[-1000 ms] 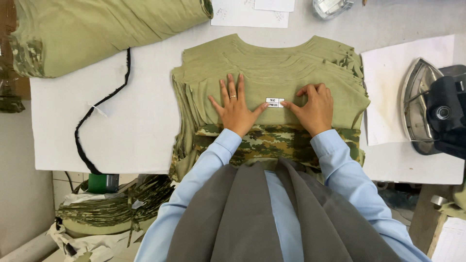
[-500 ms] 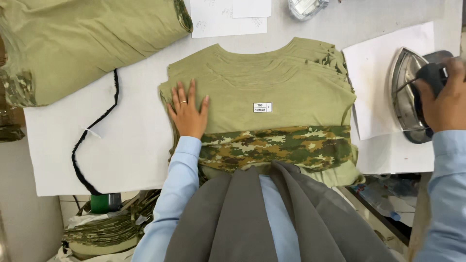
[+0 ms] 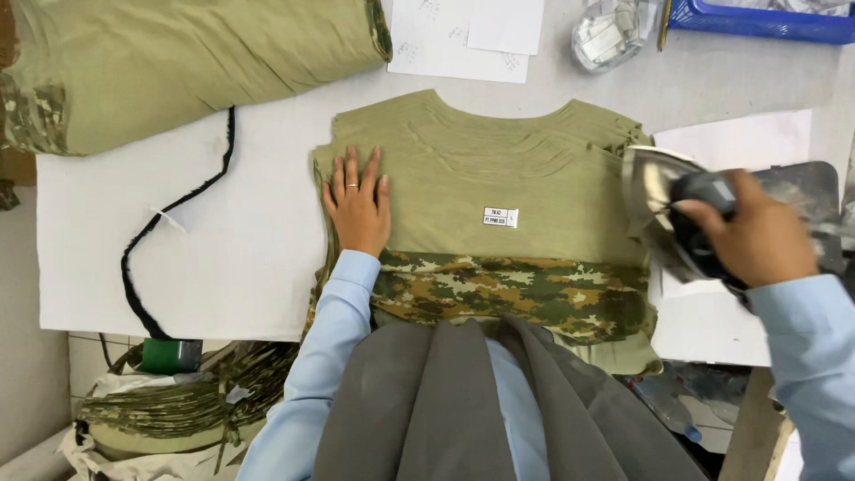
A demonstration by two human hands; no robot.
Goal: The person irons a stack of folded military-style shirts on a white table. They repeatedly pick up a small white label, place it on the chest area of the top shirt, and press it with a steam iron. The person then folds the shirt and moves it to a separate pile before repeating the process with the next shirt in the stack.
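A stack of olive-green garment pieces with a camouflage band lies on the white work surface in front of me. A small white label rests on the top piece. My left hand lies flat, fingers spread, on the stack's left edge. My right hand grips the dark handle of a flat iron, tilted up with its shiny soleplate facing left, at the stack's right edge.
A large roll of olive fabric lies at the back left. A black cord curls across the white surface. White papers, a clear bag and a blue tray sit at the back. Camouflage pieces are piled below left.
My right hand left the label, reached to the iron at the right, took its handle and has lifted it toward the stack. My left hand slid to the stack's left edge.
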